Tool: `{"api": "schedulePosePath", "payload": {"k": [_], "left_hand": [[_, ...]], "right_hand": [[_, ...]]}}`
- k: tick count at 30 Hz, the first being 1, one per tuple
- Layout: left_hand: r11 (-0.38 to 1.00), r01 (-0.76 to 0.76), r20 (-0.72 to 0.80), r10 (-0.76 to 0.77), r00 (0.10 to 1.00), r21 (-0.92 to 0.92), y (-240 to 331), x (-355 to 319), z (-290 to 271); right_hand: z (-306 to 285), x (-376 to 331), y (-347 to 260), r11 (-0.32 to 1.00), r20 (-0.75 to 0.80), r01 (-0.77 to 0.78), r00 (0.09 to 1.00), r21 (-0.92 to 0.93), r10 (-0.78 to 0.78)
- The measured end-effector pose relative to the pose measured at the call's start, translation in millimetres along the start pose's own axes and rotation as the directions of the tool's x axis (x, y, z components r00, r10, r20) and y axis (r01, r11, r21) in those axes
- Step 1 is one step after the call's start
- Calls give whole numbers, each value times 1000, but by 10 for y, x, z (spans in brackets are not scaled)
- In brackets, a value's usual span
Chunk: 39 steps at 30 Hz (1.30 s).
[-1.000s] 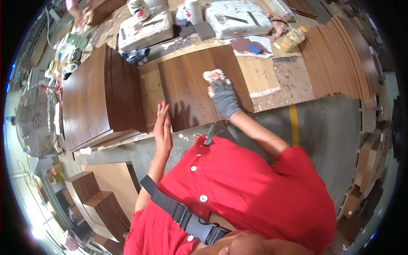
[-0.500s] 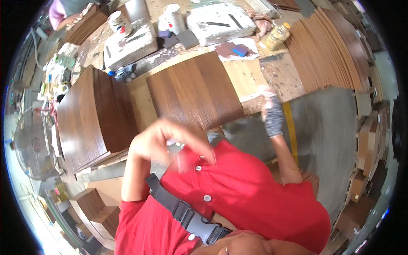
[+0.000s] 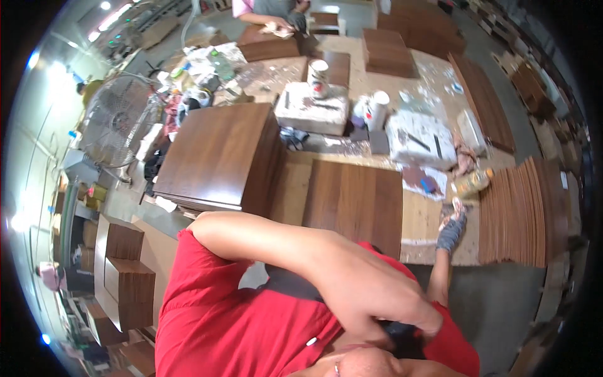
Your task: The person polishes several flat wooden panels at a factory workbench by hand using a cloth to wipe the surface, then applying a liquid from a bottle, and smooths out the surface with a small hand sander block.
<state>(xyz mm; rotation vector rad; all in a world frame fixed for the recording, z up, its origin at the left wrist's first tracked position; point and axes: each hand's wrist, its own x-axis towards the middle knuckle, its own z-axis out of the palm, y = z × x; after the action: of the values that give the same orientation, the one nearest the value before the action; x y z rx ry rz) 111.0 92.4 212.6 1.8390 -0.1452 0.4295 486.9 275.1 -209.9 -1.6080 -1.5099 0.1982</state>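
Pause in wiping, by the look of it. Left hand (image 3: 377, 295), fingers loosely curled, empty, raised near the face. Right hand (image 3: 451, 229), grey-gloved, rests on the desk (image 3: 424, 220) edge; grip state unclear. Dark brown rectangular wooden panel (image 3: 355, 201) lies flat between them. Next move likely calls for returning to panel.

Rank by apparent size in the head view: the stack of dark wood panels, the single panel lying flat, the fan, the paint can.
1. Stack of dark wood panels
2. Single panel; near the stack in size, so unsure
3. Fan
4. Paint can, though it is farther away
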Motion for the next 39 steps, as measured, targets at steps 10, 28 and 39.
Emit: {"api": "schedulePosePath", "payload": {"k": [10, 28, 39], "left_hand": [[611, -173, -73, 357, 931, 772, 560, 1050, 286], [535, 384, -280, -268, 922, 752, -341, -173, 101], [812, 290, -458, -539, 707, -507, -429, -1638, 980]], "right_hand": [[276, -68, 110, 997, -101, -20, 995, -73, 13], [645, -249, 51, 996, -259, -46, 964, 81, 66], [36, -176, 340, 915, -209, -75, 963, 397, 170]]}}
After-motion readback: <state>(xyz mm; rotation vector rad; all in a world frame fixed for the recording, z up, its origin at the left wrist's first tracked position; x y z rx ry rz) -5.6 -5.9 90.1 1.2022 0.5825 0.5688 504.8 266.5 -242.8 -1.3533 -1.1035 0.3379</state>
